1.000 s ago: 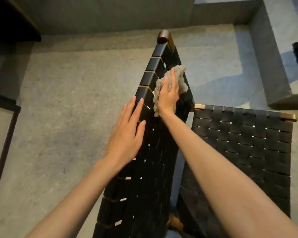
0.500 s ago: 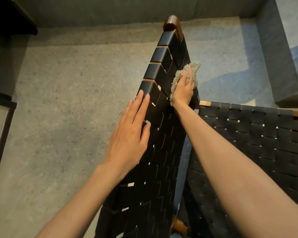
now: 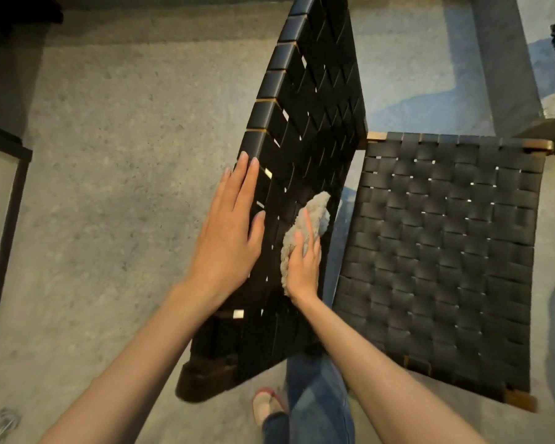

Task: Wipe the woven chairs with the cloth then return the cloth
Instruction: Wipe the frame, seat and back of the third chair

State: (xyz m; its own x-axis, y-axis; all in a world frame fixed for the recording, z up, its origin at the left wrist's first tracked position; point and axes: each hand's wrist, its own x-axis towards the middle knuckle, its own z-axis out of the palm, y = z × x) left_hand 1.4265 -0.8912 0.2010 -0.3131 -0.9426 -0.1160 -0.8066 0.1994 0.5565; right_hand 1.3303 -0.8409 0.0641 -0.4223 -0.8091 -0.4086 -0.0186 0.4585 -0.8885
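From the head view we look down on a black woven chair back (image 3: 305, 129), its strap panel rising steeply away from us, with the woven seat (image 3: 442, 251) of the same chair lying flat to its right. Our left hand (image 3: 228, 238) rests flat on the left edge of the woven back, fingers straight and held close together, the thumb lying against the straps beside them. Our right hand (image 3: 303, 264) presses a fluffy beige cloth (image 3: 314, 219) against the face of the woven back, near its right edge and about midway up the panel; the fingers lie extended over the cloth rather than curled round it, so the cloth is pinned between palm and straps. The cloth sticks out beyond the fingertips toward the top of the panel and also shows along the left side of the hand, down to the wrist. The two hands are just beside each other, with a strip of black weave between them. Wooden frame corners (image 3: 540, 145) show at the edges of the seat. Below the chair back we see our jeans leg (image 3: 318, 402) and a flat shoe (image 3: 263, 405) on the speckled concrete floor (image 3: 116, 155).
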